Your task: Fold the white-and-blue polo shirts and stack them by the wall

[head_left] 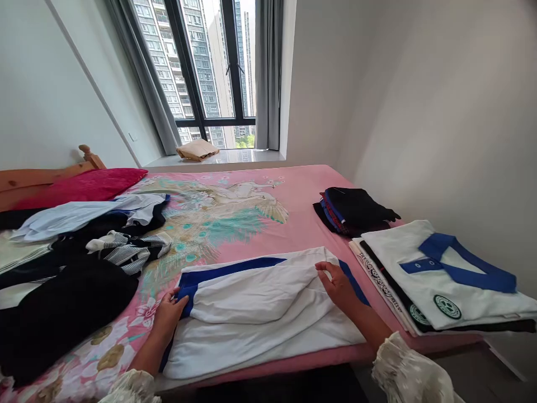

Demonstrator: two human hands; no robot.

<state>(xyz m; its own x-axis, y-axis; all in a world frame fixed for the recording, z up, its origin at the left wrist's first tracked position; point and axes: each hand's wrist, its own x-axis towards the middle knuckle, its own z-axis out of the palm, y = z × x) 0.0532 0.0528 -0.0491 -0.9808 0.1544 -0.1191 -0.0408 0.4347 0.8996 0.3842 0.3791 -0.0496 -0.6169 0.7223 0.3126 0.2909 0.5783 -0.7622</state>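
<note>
A white garment with blue bands (260, 305) lies partly folded near the front edge of the bed. At its left end, my left hand (170, 313) has its fingers closed on the blue edge. My right hand (339, 284) rests at the upper right part of the cloth, with thumb and fingertips together at a fold; whether they pinch fabric is hard to make out. Some creases run across the middle of the garment.
Loose dark and white clothes (71, 285) heap on the left of the pink bedspread (306, 184). On the right sit a folded dark pile (356, 207) and a folded white shirt stack (403, 252). A red pillow (92, 184) lies behind the heap.
</note>
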